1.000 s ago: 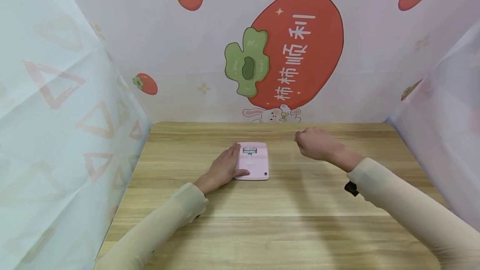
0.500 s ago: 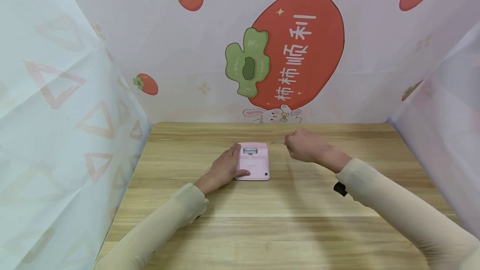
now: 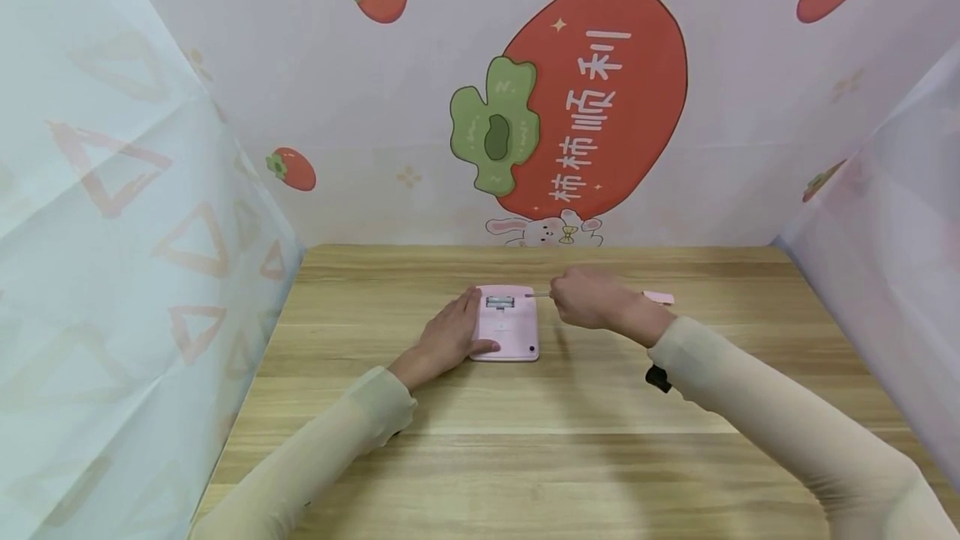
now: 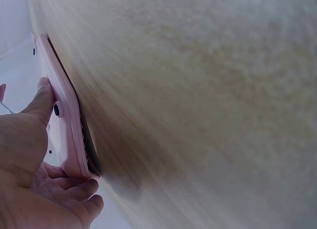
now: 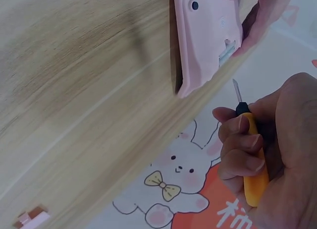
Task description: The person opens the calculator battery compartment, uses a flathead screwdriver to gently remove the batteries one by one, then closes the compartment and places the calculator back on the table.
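Note:
A pink calculator (image 3: 515, 333) lies face down on the wooden table, its battery compartment uncovered and batteries (image 3: 500, 302) showing inside. My left hand (image 3: 444, 333) holds it by the left side, thumb over the back and fingers along the edge. In the right wrist view, my right hand (image 5: 292, 140) grips a screwdriver (image 5: 255, 182) with a yellow handle and black collar. Its thin metal tip points at the calculator and, in the head view, overlaps the upper right of its back, right of the compartment.
A small pink battery cover (image 3: 659, 297) lies on the table behind my right wrist. The table (image 3: 525, 465) meets a printed cloth backdrop (image 3: 360, 107) at the far edge, with cloth walls on both sides.
My right hand has moved left and slightly nearer with the screwdriver, bringing the tip over the calculator. The pink cover has come into view behind the wrist. The left hand stays put.

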Demonstrator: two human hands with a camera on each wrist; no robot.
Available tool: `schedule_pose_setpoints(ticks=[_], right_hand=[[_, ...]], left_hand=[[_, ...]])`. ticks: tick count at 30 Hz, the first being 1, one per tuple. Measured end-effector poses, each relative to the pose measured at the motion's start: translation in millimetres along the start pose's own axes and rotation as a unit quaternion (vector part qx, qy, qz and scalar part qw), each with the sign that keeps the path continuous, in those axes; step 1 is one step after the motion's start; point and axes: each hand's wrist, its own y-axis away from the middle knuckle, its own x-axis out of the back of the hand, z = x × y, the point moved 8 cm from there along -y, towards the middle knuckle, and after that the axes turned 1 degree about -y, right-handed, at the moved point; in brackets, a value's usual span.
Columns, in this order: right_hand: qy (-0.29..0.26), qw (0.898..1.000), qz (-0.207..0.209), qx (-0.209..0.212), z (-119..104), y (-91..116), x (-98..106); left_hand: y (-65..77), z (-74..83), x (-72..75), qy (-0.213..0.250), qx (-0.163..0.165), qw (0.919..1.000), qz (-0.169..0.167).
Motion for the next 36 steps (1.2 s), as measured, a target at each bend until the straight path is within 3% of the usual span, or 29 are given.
schedule_pose_setpoints(ticks=[9, 36], right_hand=[[-0.020, 1.000, -0.009, 0.006, -4.7, -8.0, -4.3], [-0.013, 0.999, -0.033, 0.002, -13.8, -24.7, -13.5]], left_hand=[[0.4, -0.1, -1.4, -0.008, -0.009, 0.9999, 0.001], [0.3, 0.0, 1.7, 0.000, -0.014, 0.9999, 0.008]])
